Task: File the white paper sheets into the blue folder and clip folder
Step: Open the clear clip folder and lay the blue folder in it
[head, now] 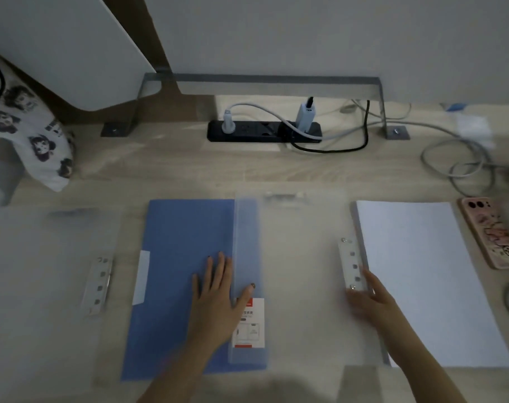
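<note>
White paper sheets [422, 280] lie in one squared stack at the right of the bench [247, 170], just beside the open clip folder [299, 271]; none is seen filed. The number of sheets cannot be told. Blue folder [175, 271], one in number, lies flat at centre-left and appears closed, with the translucent clip folder's left edge overlapping its right side. A second clip folder [44, 271], also translucent, lies open at the far left with no paper visible in it. Each clip folder carries one metal clip: one [352, 261] at the right edge of the centre folder, one [98, 283] on the left folder. Left hand [215, 301] lies flat with fingers straight on the blue folder, thumb touching the overlapping translucent edge; it holds nothing. Right hand [369, 301] is at the near end of the centre clip; whether it presses or pinches it cannot be told. Judgement: filing has not started, and both folders remain to be loaded.
</note>
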